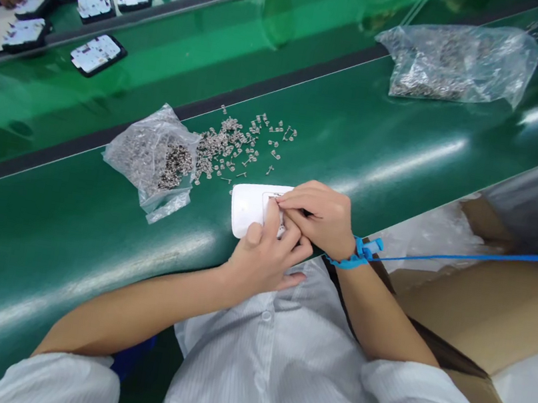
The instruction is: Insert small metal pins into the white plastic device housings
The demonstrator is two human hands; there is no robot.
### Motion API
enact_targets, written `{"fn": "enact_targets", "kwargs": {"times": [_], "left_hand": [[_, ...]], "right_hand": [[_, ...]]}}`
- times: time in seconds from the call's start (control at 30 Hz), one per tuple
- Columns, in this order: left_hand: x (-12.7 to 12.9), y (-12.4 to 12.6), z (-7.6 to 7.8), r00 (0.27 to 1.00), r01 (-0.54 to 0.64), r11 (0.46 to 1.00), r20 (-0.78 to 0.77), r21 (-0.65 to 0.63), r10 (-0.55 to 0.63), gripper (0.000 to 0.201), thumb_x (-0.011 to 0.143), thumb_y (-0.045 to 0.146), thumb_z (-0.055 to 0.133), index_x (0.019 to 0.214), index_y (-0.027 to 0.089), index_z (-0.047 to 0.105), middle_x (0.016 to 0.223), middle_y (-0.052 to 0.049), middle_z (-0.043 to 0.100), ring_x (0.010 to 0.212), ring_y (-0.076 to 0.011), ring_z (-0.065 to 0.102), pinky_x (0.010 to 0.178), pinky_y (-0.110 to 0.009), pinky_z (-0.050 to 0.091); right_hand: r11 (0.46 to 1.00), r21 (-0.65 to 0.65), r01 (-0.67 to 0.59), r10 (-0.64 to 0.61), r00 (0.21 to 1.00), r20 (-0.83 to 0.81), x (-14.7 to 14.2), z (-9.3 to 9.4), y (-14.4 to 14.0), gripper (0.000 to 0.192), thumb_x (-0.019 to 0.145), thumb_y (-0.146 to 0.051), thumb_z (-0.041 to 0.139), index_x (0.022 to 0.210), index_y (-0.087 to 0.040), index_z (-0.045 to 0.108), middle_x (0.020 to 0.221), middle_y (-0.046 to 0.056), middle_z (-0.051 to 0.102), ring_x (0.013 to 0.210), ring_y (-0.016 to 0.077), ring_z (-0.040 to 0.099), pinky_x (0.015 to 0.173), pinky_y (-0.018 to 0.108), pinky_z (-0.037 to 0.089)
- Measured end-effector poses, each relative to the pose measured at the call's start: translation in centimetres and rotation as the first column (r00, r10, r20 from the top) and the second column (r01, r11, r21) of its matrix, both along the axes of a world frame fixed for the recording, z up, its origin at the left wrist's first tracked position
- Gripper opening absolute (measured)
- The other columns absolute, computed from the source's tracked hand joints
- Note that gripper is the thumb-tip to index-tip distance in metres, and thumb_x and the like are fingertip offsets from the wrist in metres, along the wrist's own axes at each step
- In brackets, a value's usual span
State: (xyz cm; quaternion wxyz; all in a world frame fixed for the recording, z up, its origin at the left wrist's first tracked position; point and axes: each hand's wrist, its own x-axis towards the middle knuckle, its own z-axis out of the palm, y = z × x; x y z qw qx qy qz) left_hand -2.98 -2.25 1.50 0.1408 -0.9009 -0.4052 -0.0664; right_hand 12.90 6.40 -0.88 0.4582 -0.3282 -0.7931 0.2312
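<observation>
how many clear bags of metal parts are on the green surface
2. The nearer bag lies left of the white casing, beside loose metal parts; the farther bag lies toward the upper right. More could lie outside the view.

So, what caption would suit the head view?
Left hand and right hand at a white plastic casing; small metal clips lie scattered beside a clear plastic bag.

under my fingers (272,221) is the casing (246,206), at the near side of the bench (339,138). beyond them, leftward, loose parts (225,141) lie beside a bag (138,145); farther beyond, to their right, a second bag (464,62); far left beyond, a device (97,55).
</observation>
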Motion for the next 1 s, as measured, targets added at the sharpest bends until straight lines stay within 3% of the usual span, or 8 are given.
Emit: {"fn": "enact_targets", "kwargs": {"times": [0.13,0.27,0.37,0.5,0.63,0.8,0.9,1.0], "left_hand": [[0.0,0.0,0.0,1.0,-0.007,0.999,0.016,-0.054,0.008,0.052,0.089,0.067,0.062,0.12,0.025,0.064,0.13,-0.014,0.061,0.133,-0.0533,0.048,0.081,-0.04,0.023],[0.0,-0.2,-0.1,0.999,-0.017,1.0,-0.027,-0.02,0.017,0.052,0.093,0.068,0.055,0.121,0.024,0.064,0.134,-0.014,0.061,0.134,-0.0503,0.049,0.079,-0.04,0.026],[0.0,-0.3,-0.2,0.999,-0.025,0.999,-0.036,0.027,0.026,0.056,0.095,0.068,0.052,0.127,0.023,0.062,0.137,-0.015,0.059,0.135,-0.049,0.049,0.078,-0.04,0.026],[0.0,-0.3,-0.2,0.998,-0.043,0.999,-0.037,0.014,0.043,0.066,0.094,0.068,0.053,0.139,0.019,0.057,0.14,-0.018,0.057,0.136,-0.051,0.048,0.079,-0.041,0.026],[0.0,-0.3,-0.2,0.999,-0.045,0.999,-0.026,0.02,0.046,0.067,0.093,0.067,0.055,0.139,0.019,0.058,0.139,-0.018,0.058,0.135,-0.0508,0.048,0.081,-0.041,0.025],[0.0,-0.2,-0.2,0.997,-0.055,0.998,-0.051,0.041,0.057,0.07,0.092,0.069,0.053,0.139,0.017,0.058,0.139,-0.019,0.057,0.135,-0.0504,0.046,0.079,-0.041,0.025],[0.0,-0.2,-0.3,0.996,-0.063,0.996,-0.057,0.058,0.066,0.069,0.093,0.067,0.051,0.139,0.015,0.058,0.139,-0.019,0.058,0.136,-0.0485,0.046,0.079,-0.041,0.025],[0.1,-0.2,-0.3,0.996,-0.054,0.995,-0.069,0.081,0.06,0.065,0.097,0.063,0.047,0.138,0.014,0.058,0.139,-0.019,0.058,0.138,-0.0434,0.045,0.078,-0.041,0.026]], "right_hand": [[0.997,-0.012,-0.076,0.077,0.991,0.112,0.5,0.0,0.7,0.018,0.096,-0.025,0.064,0.086,-0.03,0.077,0.093,0.0,0.08,0.087,0.0226,0.074,0.082,0.044,0.057],[0.993,0.027,-0.116,0.111,0.981,0.161,0.5,-0.2,0.9,0.018,0.097,-0.025,0.059,0.088,-0.03,0.074,0.097,0.001,0.08,0.088,0.0226,0.073,0.081,0.044,0.055],[0.997,0.08,0.018,-0.021,0.999,0.036,0.2,-0.1,0.3,0.016,0.093,-0.021,0.061,0.085,-0.029,0.072,0.094,0.002,0.078,0.084,0.0229,0.071,0.079,0.045,0.055],[0.963,0.004,0.269,-0.268,0.962,-0.047,0.3,0.5,0.8,0.009,0.088,-0.02,0.064,0.086,-0.027,0.069,0.088,0.003,0.073,0.078,0.0228,0.066,0.077,0.043,0.054],[0.963,-0.047,0.264,-0.258,0.959,0.117,1.1,0.6,5.3,0.013,0.083,-0.018,0.066,0.094,-0.023,0.068,0.094,0.005,0.069,0.073,0.0204,0.061,0.069,0.038,0.052],[0.978,-0.019,0.206,-0.193,0.943,0.272,1.0,-0.4,12.6,0.023,0.078,-0.011,0.067,0.1,-0.018,0.07,0.102,0.009,0.067,0.07,0.0197,0.057,0.073,0.04,0.051],[0.989,0.013,0.144,-0.14,0.931,0.337,0.6,-1.1,14.4,0.019,0.081,-0.012,0.067,0.098,-0.018,0.072,0.1,0.009,0.067,0.075,0.0219,0.058,0.077,0.041,0.05],[0.989,0.036,0.144,-0.147,0.932,0.33,0.6,-1.5,14.3,0.01,0.084,-0.014,0.067,0.093,-0.018,0.072,0.097,0.009,0.066,0.082,0.0239,0.058,0.078,0.041,0.048]]}}
